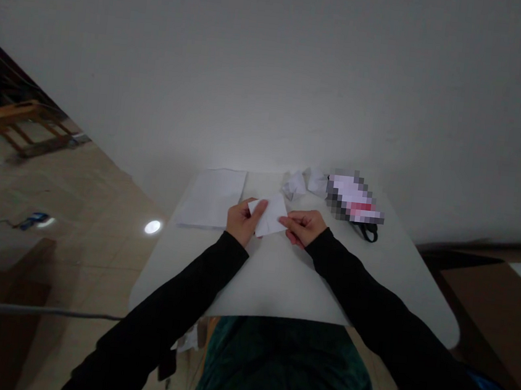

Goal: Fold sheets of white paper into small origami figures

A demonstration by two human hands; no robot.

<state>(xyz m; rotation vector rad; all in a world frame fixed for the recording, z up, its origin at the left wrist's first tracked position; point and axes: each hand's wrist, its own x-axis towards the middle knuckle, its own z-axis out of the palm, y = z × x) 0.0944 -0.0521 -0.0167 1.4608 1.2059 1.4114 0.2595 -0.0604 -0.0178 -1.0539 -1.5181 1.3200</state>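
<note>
Between my two hands, above the white table (278,290), is a small folded sheet of white paper (271,216). My left hand (243,219) grips its left edge, thumb on top and the fingers behind. The right edge is pinched between the thumb and fingers of my right hand (304,226). Left of my left hand lies a stack of white paper sheets (211,199). Beyond the held paper sit two folded white paper pieces, one crumpled-looking (295,186) and another (316,182) beside it.
At the back right of the table lies a blurred-out item (355,199) with a black loop. A plain wall (273,72) rises behind the table. Brown cardboard (494,319) stands to the right, and a grey cable (34,313) runs at the left.
</note>
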